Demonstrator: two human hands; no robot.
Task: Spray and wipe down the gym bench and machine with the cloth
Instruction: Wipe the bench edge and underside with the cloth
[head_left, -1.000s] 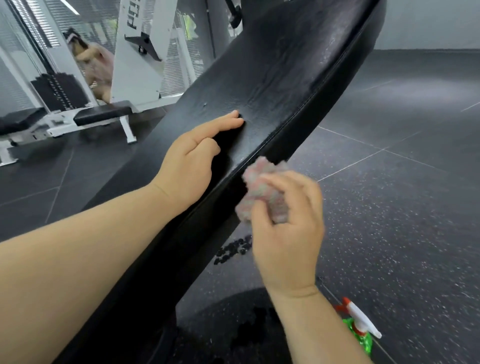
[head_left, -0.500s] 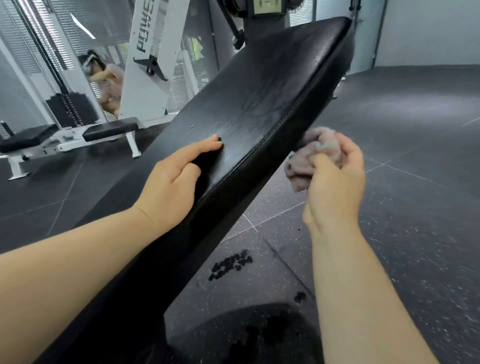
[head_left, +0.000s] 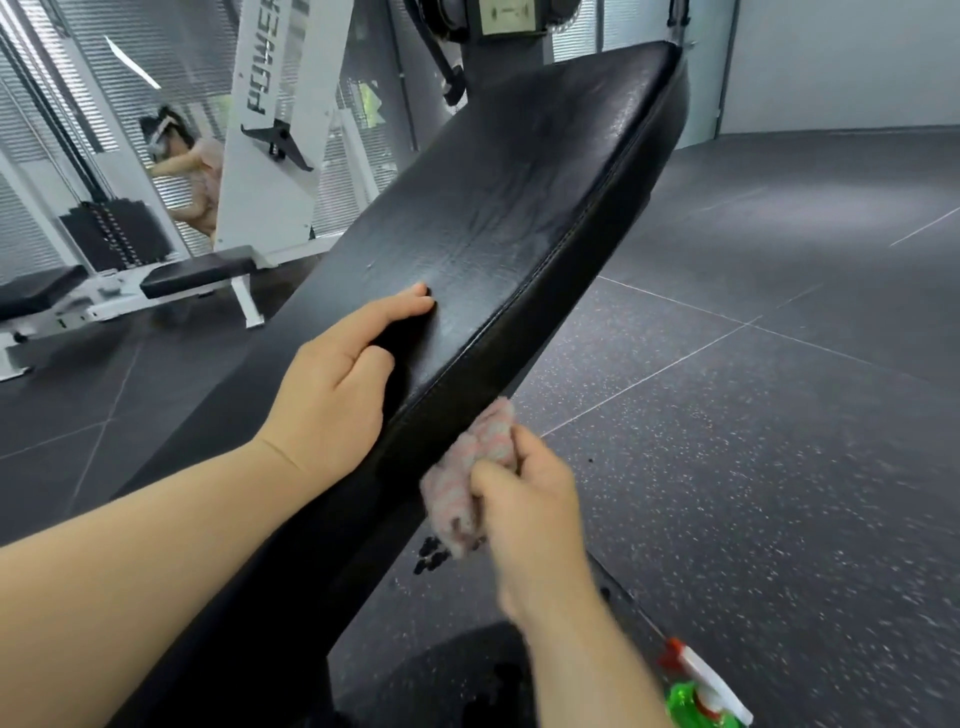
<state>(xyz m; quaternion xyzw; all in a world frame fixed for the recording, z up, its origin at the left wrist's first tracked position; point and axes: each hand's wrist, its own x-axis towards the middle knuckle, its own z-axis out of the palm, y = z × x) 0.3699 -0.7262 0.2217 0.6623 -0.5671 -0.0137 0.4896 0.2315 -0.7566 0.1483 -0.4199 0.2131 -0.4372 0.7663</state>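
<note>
Head view: the black bench pad (head_left: 519, 197) slopes up and away towards the grey machine upright (head_left: 509, 21) at its far end. The left hand (head_left: 337, 395) rests on the pad's top face near its lower half. Its fingers are laid out fairly straight with the thumb tucked under, a loose, open grip that holds nothing and seems only to steady the pad.

The right hand (head_left: 524, 499) is just below the pad's right edge, its grip curled tight round the bunched pink-and-grey cloth (head_left: 467, 467). The cloth presses against the pad's side wall under the seam. That hand is blurred, so the exact lie of its fingers cannot be told.

By my reading the job is about midway. The pad's top shows a faint streaky sheen, which suggests it has been sprayed and wiped, and the side edge is being done now. The pad's upper stretch of side wall, its far side and the machine frame look to remain.

The spray bottle (head_left: 701, 691), green with a white and red trigger, stands on the speckled floor (head_left: 779, 415) to the right of the pad's lower end, within reach. Dark drip spots (head_left: 431, 556) lie on the floor under the pad's right edge.

To the left of the pad stand a white frame (head_left: 275, 130) marked POWER, a weight stack (head_left: 114, 228) and a flat bench (head_left: 197, 270), all well apart. Nothing blocks the cloth's path along the edge.
</note>
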